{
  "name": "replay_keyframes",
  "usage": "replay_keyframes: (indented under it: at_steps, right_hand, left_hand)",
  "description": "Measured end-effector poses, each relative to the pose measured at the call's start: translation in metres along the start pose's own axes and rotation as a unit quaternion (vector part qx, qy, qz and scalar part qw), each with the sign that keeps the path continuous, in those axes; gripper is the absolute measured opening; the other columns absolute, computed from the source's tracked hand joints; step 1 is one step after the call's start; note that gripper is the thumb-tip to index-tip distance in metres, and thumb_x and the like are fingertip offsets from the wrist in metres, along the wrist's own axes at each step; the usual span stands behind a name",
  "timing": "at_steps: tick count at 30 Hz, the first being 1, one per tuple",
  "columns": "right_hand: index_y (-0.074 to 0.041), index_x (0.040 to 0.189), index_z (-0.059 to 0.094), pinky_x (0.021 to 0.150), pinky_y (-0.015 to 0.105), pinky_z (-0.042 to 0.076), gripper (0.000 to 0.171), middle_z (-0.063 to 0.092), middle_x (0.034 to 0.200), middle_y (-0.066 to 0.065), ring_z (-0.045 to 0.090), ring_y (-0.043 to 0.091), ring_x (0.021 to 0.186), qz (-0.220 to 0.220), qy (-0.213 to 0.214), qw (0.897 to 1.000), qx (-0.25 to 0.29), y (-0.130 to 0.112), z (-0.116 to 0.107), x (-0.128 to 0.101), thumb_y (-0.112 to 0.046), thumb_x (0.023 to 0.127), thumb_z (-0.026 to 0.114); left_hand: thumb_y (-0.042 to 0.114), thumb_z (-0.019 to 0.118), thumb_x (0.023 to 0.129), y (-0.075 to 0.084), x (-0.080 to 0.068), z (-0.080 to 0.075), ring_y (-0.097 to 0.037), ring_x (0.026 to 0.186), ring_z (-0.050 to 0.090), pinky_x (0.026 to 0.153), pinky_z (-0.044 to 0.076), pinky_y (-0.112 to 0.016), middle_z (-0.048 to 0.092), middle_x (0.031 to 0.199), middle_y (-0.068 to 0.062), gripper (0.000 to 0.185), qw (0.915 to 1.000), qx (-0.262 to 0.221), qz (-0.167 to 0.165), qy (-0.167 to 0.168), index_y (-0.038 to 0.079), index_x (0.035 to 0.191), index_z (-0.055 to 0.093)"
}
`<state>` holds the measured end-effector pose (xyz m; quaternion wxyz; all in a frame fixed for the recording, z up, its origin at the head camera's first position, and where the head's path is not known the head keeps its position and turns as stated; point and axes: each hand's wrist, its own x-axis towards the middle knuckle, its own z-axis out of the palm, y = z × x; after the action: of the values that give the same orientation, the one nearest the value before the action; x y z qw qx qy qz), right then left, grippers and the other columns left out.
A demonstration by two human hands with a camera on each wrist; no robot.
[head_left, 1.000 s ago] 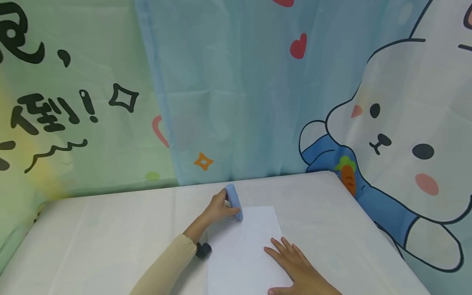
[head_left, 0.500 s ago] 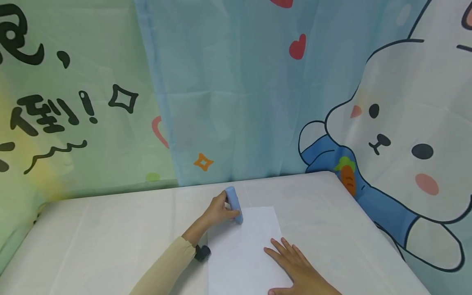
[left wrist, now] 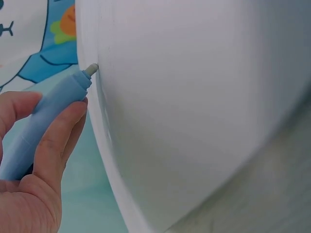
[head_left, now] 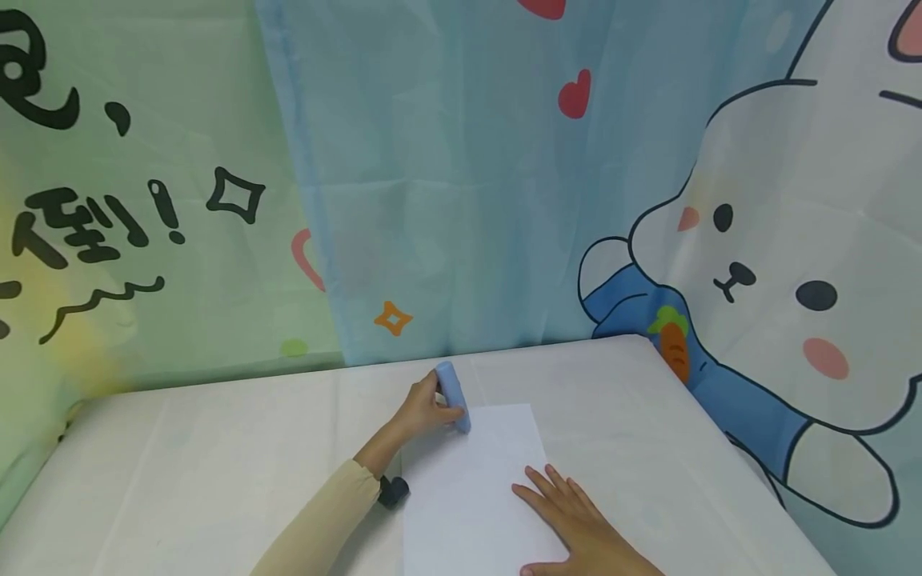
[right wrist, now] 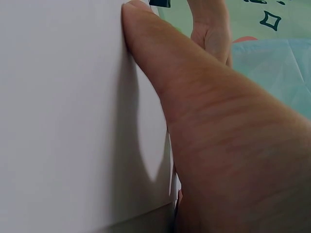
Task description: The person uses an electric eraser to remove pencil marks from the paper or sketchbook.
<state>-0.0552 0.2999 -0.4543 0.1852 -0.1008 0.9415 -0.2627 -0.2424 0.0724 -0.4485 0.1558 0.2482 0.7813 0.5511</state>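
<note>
In the head view a white sheet of paper [head_left: 468,496] lies on the white-covered table. My left hand [head_left: 420,410] grips a thick light-blue pen-shaped tool [head_left: 454,398] over the paper's far left corner. The left wrist view shows the same pen-shaped tool [left wrist: 53,107] pinched between thumb and fingers. Its short grey tip [left wrist: 92,69] meets the white surface. My right hand [head_left: 579,524] rests with spread fingers on the sheet's right edge. Its thumb side fills much of the right wrist view, above the paper [right wrist: 63,116].
A black wrist device [head_left: 393,492] hangs under the left wrist. The white tablecloth [head_left: 216,472] spreads around the paper. Behind the table's far edge hangs a printed curtain [head_left: 446,200] with a cartoon rabbit on the right.
The head view has shifted slightly, so everything sits a little further left. Both hands, the pen-shaped tool and the paper keep nearly the same places relative to one another.
</note>
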Motion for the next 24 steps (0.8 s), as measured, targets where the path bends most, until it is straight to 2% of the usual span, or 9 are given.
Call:
replay_keyframes:
  at_steps: [8,16,24]
  right_hand:
    - [-0.011,0.151,0.034,0.111,0.069,-0.001,0.097,0.019,0.161,0.016,0.008,0.046,0.146,-0.001,0.001,1.000,-0.007,0.001,0.001,0.001,-0.065,0.077,0.068]
    - [-0.012,0.151,0.034,0.112,0.067,-0.002,0.097,0.019,0.161,0.016,0.007,0.045,0.146,0.007,-0.003,1.000,-0.003,0.000,0.000,0.000,-0.066,0.077,0.068]
    - [-0.013,0.151,0.034,0.112,0.067,-0.002,0.098,0.019,0.161,0.016,0.008,0.045,0.146,0.014,-0.005,1.000,-0.004,-0.003,0.000,0.000,-0.066,0.076,0.068]
  left_hand:
    - [-0.002,0.071,0.083,-0.001,-0.004,0.001,-0.032,0.081,0.069,0.067,0.057,-0.029,0.059,0.103,-0.021,0.042,0.9999,-0.008,-0.002,-0.012,-0.010,0.116,0.045]
    - [0.002,0.072,0.083,-0.001,-0.008,0.001,-0.024,0.082,0.065,0.068,0.056,-0.028,0.060,0.104,-0.019,0.043,0.9997,0.018,-0.006,-0.016,-0.009,0.117,0.046]
    - [0.000,0.072,0.083,-0.001,-0.012,0.002,-0.026,0.084,0.066,0.069,0.055,-0.025,0.059,0.102,-0.016,0.041,0.9995,0.017,0.008,-0.023,-0.007,0.115,0.047]
